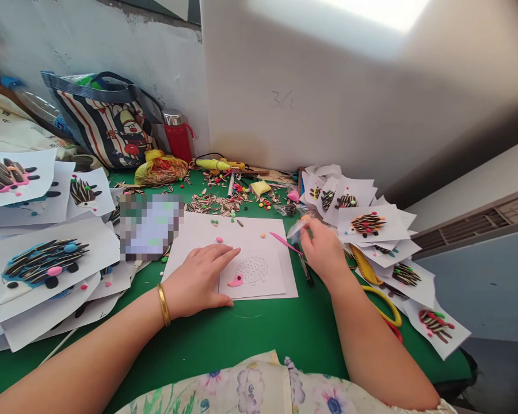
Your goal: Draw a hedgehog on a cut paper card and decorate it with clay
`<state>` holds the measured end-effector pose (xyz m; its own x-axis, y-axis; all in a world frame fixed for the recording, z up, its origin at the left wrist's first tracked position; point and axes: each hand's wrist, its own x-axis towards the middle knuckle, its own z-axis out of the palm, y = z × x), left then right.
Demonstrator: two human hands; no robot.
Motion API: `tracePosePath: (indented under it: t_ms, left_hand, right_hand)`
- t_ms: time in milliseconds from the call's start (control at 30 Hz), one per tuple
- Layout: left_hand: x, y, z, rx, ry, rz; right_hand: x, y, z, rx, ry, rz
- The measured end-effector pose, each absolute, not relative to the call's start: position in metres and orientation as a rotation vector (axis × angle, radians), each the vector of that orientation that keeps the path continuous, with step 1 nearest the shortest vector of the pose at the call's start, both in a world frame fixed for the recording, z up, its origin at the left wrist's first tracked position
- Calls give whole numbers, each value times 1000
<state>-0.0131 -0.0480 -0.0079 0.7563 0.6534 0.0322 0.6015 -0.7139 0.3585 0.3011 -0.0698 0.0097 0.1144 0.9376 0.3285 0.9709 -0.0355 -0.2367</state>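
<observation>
A small white sheet (274, 282) with a hedgehog outline lies on a larger white paper (190, 227). The hedgehog's face (237, 280) is filled in pink with a dark eye. Resting flat over the left part of the sheet is my left hand (201, 279), its fingers spread and nothing in it. To the right, my right hand (322, 247) pinches a clear plastic bag (297, 229) beside a pink tool (285, 241) and a black pen (305, 269). A pink lump (219, 239) and an orange lump (263, 235) sit above the drawing.
Stacks of seed hedgehog cards stand left (107, 247) and right (397, 224). Yellow-handled scissors (384, 302) lie near my right forearm. Seeds (216, 203), a phone (153, 227), a red bottle (178, 138) and a striped bag (99, 123) are farther back.
</observation>
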Motion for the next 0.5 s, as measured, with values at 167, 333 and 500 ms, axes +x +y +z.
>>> tracePosePath:
  t_ms: [167, 333, 500]
  left_hand:
    - [-7, -54, -1, 2587, 986, 599]
    - [2, -67, 2, 2196, 994, 679]
    - [7, -67, 0, 1732, 1019, 765]
  right_hand:
    - [250, -85, 5, -1549, -2021, 95]
    - [215, -100, 4, -1324, -2147, 238]
    - [213, -103, 5, -1286, -2107, 431]
